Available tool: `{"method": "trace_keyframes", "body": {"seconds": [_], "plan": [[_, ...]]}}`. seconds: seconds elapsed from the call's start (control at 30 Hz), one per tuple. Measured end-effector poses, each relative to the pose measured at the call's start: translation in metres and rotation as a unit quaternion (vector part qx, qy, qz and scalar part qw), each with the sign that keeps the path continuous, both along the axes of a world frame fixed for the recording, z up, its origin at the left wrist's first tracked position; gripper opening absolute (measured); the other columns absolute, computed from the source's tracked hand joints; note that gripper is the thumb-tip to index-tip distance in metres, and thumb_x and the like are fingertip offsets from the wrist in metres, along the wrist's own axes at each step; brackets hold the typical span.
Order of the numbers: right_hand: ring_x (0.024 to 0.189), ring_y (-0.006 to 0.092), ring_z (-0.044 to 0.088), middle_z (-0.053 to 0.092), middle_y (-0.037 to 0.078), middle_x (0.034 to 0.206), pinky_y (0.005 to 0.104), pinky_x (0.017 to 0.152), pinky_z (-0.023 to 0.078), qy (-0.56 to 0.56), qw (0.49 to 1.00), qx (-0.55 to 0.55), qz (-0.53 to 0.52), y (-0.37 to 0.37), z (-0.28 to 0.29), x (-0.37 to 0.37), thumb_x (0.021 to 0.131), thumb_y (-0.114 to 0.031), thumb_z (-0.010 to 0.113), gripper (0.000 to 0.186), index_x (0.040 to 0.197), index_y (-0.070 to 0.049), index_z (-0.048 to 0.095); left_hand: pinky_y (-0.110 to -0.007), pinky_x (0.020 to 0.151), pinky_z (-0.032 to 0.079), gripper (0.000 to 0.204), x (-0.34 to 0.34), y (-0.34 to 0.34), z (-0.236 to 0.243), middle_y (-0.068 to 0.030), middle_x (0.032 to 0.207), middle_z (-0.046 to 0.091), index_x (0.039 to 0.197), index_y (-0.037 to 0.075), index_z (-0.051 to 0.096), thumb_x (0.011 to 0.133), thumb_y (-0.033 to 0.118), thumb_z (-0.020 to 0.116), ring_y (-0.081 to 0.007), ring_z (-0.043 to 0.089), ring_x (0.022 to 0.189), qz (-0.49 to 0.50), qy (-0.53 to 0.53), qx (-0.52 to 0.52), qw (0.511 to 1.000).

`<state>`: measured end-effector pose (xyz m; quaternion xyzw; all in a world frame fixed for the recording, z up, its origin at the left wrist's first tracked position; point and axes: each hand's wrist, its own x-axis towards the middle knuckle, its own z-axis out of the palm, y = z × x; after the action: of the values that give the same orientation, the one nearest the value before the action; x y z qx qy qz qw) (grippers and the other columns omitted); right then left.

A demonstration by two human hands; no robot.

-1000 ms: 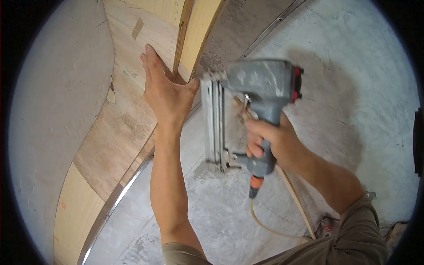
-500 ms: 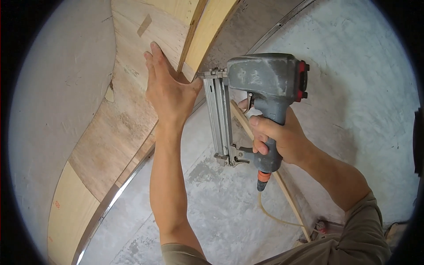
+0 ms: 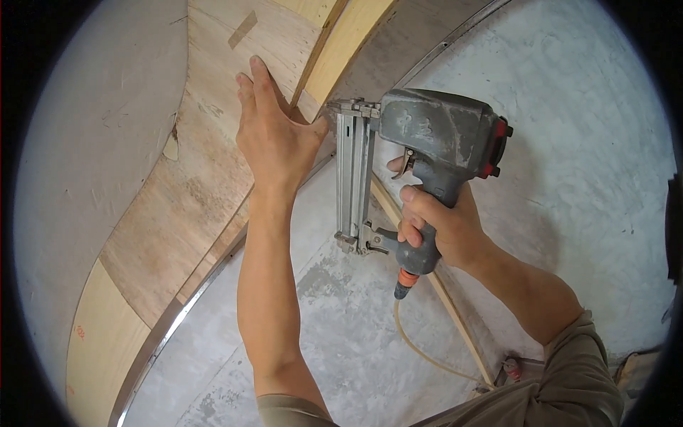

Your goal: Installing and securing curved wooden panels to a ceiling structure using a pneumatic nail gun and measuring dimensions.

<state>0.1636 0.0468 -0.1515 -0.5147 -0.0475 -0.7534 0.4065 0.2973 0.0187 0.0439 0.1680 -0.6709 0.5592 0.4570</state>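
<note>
My right hand (image 3: 448, 222) is wrapped round the grip of a grey pneumatic nail gun (image 3: 437, 132), its index finger by the trigger. The gun's silver magazine (image 3: 353, 181) hangs down on its left side, and its nose points left, close to my left thumb and the wood's edge. Stretched-out fingers of my left hand (image 3: 281, 146) lie on a plywood panel (image 3: 192, 185), while the thumb sticks out toward the gun's nose. Whether the nose touches the wood I cannot tell.
A pale hose (image 3: 416, 346) runs from the gun's orange coupling (image 3: 408, 276). Behind the gun a thin wooden batten (image 3: 459, 320) slants down. A curved yellowish board (image 3: 356, 46) adjoins the panel at the top. A mottled grey surface (image 3: 348, 306) lies below, with a small red object (image 3: 512, 368) at lower right.
The nail gun has tilted clockwise: its rear end is a little further right and its lower end has swung left. My left hand keeps its place on the panel.
</note>
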Motion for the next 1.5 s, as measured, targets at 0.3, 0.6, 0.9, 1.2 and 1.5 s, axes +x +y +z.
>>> {"method": "trace_keyframes", "body": {"seconds": [0.3,0.6,0.9,1.2,1.5], "plan": [[0.049,0.0111,0.053,0.057,0.003,0.069,0.0317,0.052,0.049,-0.035,0.999,-0.012,-0.006,0.001,0.0,0.003,0.089,-0.009,0.063,0.026,0.114,-0.001,0.059,-0.047,0.106,0.045,0.108,0.0,0.001,0.001,-0.0377,0.137,0.05,0.151,-0.003,0.032,0.058,0.014,0.084,-0.0499,0.042,0.137,-0.003,-0.004,-0.009,1.0],[0.047,0.0118,0.05,0.048,0.002,0.059,0.0325,0.055,0.049,-0.011,1.0,-0.012,-0.025,-0.001,0.002,0.004,0.09,-0.009,0.057,0.035,0.124,-0.001,0.053,-0.047,0.105,0.045,0.108,0.001,0.0,0.0,-0.0381,0.137,0.05,0.151,-0.004,0.031,0.058,0.015,0.084,-0.0492,0.041,0.138,0.001,-0.008,-0.009,1.0],[0.047,0.0109,0.049,0.048,0.001,0.059,0.0322,0.055,0.049,-0.008,0.999,-0.015,-0.034,-0.002,0.002,0.003,0.09,-0.008,0.057,0.036,0.124,0.0,0.053,-0.047,0.107,0.044,0.109,-0.001,0.003,-0.003,-0.0383,0.138,0.049,0.151,-0.004,0.029,0.06,0.016,0.085,-0.0487,0.04,0.139,0.016,0.009,0.028,0.999],[0.048,0.009,0.049,0.052,0.001,0.063,0.0309,0.054,0.049,-0.011,1.0,-0.008,-0.025,-0.007,0.0,0.004,0.089,-0.008,0.059,0.029,0.118,-0.002,0.056,-0.046,0.106,0.045,0.108,0.0,0.001,-0.001,-0.0389,0.138,0.049,0.151,-0.003,0.031,0.059,0.016,0.085,-0.0482,0.042,0.138,0.008,-0.001,0.013,1.0],[0.047,0.0104,0.05,0.055,0.002,0.065,0.0304,0.051,0.047,-0.012,1.0,-0.003,0.004,-0.003,0.004,-0.007,0.089,-0.008,0.062,0.014,0.1,-0.003,0.057,-0.046,0.105,0.046,0.107,-0.001,0.004,-0.001,-0.0382,0.138,0.049,0.151,-0.003,0.03,0.061,0.015,0.084,-0.0475,0.042,0.138,0.003,-0.004,0.012,1.0]]}}
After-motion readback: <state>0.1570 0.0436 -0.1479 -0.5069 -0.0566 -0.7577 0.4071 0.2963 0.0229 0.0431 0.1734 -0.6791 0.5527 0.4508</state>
